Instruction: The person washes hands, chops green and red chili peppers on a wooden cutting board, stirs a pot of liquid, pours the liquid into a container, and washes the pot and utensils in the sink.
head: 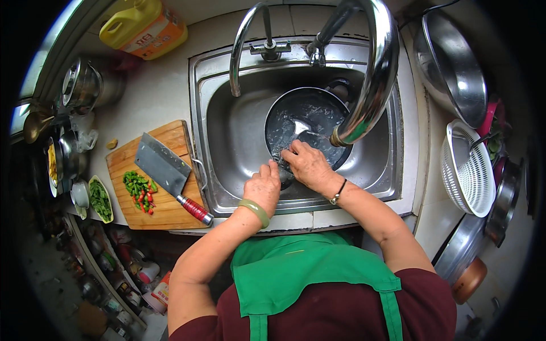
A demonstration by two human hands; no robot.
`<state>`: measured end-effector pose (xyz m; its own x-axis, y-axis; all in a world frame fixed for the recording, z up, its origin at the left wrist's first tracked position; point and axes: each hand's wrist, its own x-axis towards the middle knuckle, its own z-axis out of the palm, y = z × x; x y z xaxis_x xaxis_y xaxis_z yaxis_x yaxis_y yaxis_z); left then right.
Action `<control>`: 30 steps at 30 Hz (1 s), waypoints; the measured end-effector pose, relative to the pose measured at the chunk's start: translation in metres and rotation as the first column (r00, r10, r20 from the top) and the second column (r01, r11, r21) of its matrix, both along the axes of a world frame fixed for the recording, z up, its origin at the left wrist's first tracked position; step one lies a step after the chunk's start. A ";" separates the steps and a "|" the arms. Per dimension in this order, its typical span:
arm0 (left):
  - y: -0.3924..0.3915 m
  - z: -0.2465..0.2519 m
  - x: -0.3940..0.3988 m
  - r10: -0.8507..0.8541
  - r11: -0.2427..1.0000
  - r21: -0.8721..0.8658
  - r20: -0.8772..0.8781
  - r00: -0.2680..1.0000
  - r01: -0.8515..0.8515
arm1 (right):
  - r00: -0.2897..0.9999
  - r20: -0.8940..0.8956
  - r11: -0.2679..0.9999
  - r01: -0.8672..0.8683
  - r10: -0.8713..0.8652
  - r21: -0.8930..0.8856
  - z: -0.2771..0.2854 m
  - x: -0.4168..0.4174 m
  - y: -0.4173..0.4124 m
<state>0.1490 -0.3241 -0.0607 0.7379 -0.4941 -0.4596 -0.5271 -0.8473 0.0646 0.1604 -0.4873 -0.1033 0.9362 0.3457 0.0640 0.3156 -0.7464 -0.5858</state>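
Observation:
A dark round pan (318, 96) with black side handles sits in the stainless steel sink (239, 132), water in it. A shiny metal utensil, perhaps a ladle or spatula (301, 126), lies in the water. My left hand (263, 183), with a green bangle on the wrist, is at the pan's near left rim; whether its fingers grip the rim cannot be told. My right hand (309, 164) reaches over the near rim with curled fingers, and what lies under them is hidden. The large chrome faucet (371, 102) arches over the pan from the right.
Left of the sink, a cleaver (164, 164) and chopped green and red peppers (138, 187) lie on a wooden cutting board (170, 217). A smaller tap (234, 64) stands behind the basin. To the right are a white colander (469, 170) and a large metal bowl (456, 72).

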 end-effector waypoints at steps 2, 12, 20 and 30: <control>0.002 -0.001 -0.001 0.004 1.000 0.025 -0.022 1.000 -0.003 | 0.996 0.093 0.998 0.007 -0.001 -0.057 -0.023 0.010 -0.006; 0.028 0.006 -0.004 -0.014 0.998 -0.062 -0.064 0.998 0.010 | 0.974 -0.081 0.977 0.213 -0.213 -0.015 -0.064 0.020 -0.020; 0.075 0.040 -0.042 -0.038 0.998 0.037 -0.209 0.977 0.047 | 0.960 -0.242 0.969 0.186 -0.144 0.161 -0.026 0.011 -0.024; 0.095 0.031 -0.068 -0.045 0.999 -0.027 -0.175 0.983 0.041 | 0.855 -0.513 0.956 0.211 -0.078 0.205 -0.064 -0.030 -0.017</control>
